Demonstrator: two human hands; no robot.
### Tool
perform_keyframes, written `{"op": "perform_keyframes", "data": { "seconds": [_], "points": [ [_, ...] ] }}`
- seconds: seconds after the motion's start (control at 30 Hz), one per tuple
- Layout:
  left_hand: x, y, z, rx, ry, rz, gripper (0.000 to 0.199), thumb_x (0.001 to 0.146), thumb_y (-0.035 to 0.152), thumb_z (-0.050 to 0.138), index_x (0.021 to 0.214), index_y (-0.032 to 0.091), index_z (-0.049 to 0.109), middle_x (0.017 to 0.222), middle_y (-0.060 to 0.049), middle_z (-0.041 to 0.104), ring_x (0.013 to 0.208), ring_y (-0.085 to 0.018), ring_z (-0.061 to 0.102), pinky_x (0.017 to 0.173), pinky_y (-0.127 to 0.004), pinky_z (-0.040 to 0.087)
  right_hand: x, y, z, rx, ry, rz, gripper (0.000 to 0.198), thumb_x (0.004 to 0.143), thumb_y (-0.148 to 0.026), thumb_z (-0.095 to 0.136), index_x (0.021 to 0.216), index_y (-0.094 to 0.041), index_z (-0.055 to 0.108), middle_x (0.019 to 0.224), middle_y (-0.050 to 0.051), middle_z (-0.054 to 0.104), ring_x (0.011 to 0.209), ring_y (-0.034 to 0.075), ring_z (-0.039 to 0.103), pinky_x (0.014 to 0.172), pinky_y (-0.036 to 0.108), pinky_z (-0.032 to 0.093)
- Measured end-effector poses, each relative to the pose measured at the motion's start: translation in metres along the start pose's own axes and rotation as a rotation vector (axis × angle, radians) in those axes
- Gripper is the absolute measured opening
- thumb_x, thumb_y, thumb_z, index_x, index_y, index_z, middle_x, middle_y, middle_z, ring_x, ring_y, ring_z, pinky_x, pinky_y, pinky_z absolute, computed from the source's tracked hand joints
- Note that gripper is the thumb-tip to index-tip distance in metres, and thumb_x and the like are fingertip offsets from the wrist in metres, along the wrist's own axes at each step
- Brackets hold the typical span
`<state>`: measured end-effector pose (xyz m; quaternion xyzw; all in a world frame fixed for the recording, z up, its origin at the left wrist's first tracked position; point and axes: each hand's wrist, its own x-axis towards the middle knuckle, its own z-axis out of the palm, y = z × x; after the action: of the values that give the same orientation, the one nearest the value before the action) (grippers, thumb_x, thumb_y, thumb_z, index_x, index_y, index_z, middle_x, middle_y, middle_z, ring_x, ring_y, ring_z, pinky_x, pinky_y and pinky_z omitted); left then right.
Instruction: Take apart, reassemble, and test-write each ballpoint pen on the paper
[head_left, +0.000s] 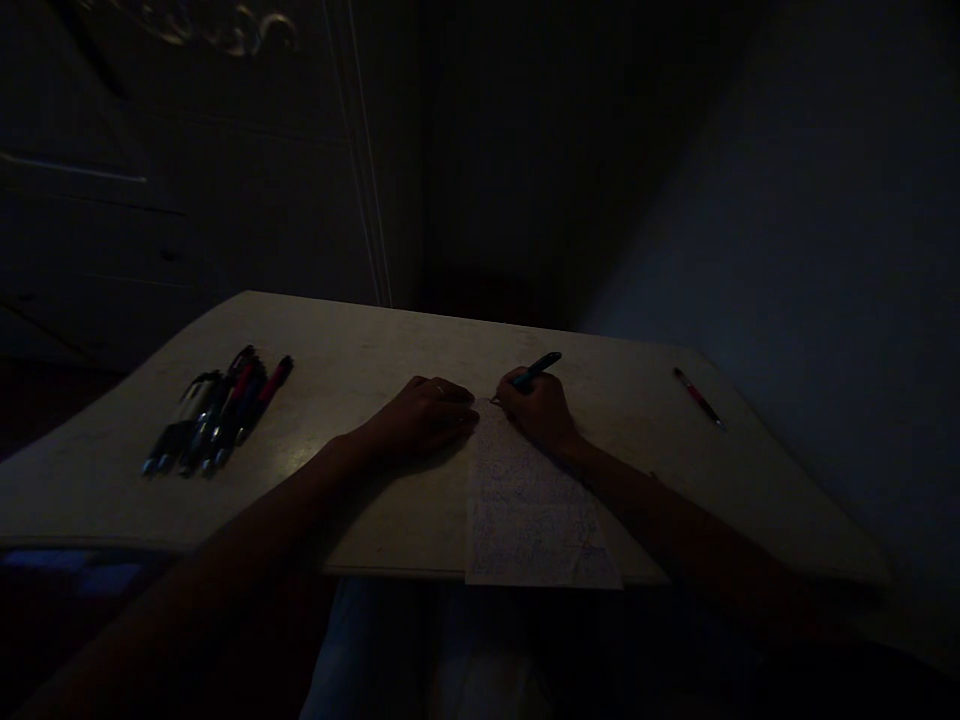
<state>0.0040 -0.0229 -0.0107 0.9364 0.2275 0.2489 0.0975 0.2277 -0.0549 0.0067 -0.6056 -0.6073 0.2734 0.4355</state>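
A sheet of paper (525, 510) covered in handwriting lies on the table, its lower edge reaching slightly past the table's near edge. My right hand (541, 408) grips a dark pen (537, 369), tilted with its tip at the top of the paper. Flat on the tabletop beside the paper rests my left hand (429, 415), with a ring on one finger. Its fingers are stretched out, and the fingertips touch the paper's upper left edge. Dim light hides the fine detail of the writing.
On the left of the pale table (375, 350) lies a bunch of several pens (217, 415). A single red and dark pen (699, 398) lies at the right. Dark furniture with drawers (180, 200) stands behind on the left, and a wall (825, 250) borders the right side.
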Motion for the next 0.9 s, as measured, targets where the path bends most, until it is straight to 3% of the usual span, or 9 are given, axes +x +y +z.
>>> {"op": "perform_keyframes", "data": {
  "seconds": [0.6, 0.9],
  "points": [
    [-0.0007, 0.0004, -0.0007, -0.009, -0.013, -0.004, 0.024, 0.100, 0.034, 0.056, 0.114, 0.026, 0.074, 0.125, -0.009, 0.070, 0.112, -0.024, 0.065, 0.097, -0.044, 0.045, 0.0000, 0.0018, 0.0001, 0.051, 0.042, 0.012, 0.017, 0.074, -0.036, 0.060, 0.068, -0.020, 0.063, 0.059, 0.001, 0.063, 0.056, 0.015, 0.058, 0.058, 0.028, 0.045],
    [0.0009, -0.0010, 0.0029, 0.016, -0.023, -0.024, 0.026, 0.101, 0.036, 0.053, 0.110, 0.023, 0.074, 0.123, -0.010, 0.071, 0.111, -0.025, 0.066, 0.095, -0.045, 0.044, 0.0014, 0.0003, -0.0009, -0.086, 0.039, -0.020, 0.019, 0.078, -0.032, 0.059, 0.063, -0.019, 0.061, 0.058, 0.002, 0.063, 0.058, 0.016, 0.060, 0.058, 0.028, 0.045]
  ]
}}
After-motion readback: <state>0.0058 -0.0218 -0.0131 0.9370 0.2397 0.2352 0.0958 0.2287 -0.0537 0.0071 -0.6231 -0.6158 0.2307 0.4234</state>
